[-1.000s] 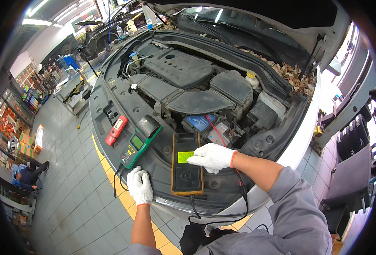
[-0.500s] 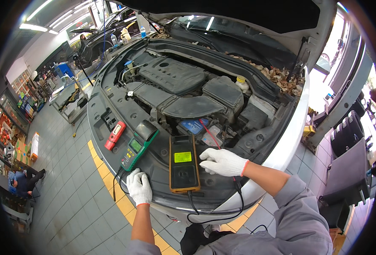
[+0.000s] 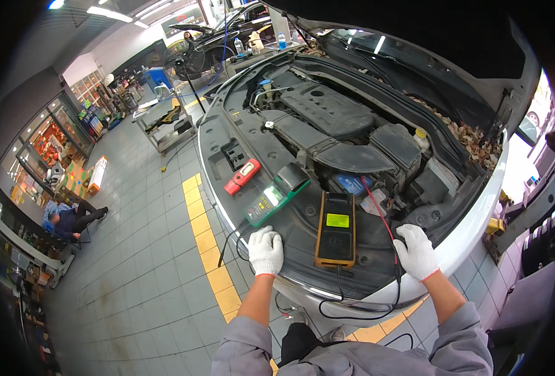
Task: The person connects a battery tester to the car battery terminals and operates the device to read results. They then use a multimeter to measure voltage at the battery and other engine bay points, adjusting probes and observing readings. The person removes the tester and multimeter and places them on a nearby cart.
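Observation:
My left hand (image 3: 265,252), in a white knit glove, rests on the car's front edge with its thumb apart, holding nothing. Just beyond it lies a green-and-black handheld tester (image 3: 270,199) with a lit screen. My right hand (image 3: 416,252), gloved too, lies loosely bent with fingers apart near the front right corner. A red-and-black test lead (image 3: 385,220) passes close to its fingers; whether they touch cannot be told. Between my hands an orange-and-black tester (image 3: 336,230) with a glowing yellow-green display lies on the black front panel (image 3: 299,247). A red work light (image 3: 242,177) is left of the green tester.
The engine cover (image 3: 327,106) and blue-labelled battery (image 3: 352,183) sit beneath the raised hood (image 3: 428,37). Dry leaves (image 3: 475,139) lie along the windshield base. A metal cart (image 3: 164,128) stands on the tiled floor at left, and a person (image 3: 80,219) sits farther left.
The view has swung left, so the car appears farther right. My right hand has moved away from the orange-and-black tester to the right. My left hand stays near the green tester.

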Available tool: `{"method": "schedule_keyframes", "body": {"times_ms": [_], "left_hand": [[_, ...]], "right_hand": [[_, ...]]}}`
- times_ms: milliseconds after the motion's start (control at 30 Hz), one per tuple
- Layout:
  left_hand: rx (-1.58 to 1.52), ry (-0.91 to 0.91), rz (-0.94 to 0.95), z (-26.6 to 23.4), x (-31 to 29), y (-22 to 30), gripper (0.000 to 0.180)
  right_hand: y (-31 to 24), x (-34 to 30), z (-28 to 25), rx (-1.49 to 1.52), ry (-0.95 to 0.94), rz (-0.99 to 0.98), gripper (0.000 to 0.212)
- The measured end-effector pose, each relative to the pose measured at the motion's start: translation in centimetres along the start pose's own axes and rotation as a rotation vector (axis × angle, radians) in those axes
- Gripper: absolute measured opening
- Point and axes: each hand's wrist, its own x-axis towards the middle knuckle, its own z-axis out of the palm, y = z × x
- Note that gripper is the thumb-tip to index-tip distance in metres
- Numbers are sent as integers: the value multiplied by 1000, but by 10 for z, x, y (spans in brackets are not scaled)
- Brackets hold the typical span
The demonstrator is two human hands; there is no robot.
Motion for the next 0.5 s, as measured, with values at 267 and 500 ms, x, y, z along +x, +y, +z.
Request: {"method": "schedule_keyframes", "body": {"times_ms": [267,500], "left_hand": [[-305,-208,-29,-20,14,-14,12],[-788,-58,-425,-64,90,-92,20]], "right_hand": [[-2,0,10,-114,160,136,18],[-3,6,14,-156,134,169,14]]}}
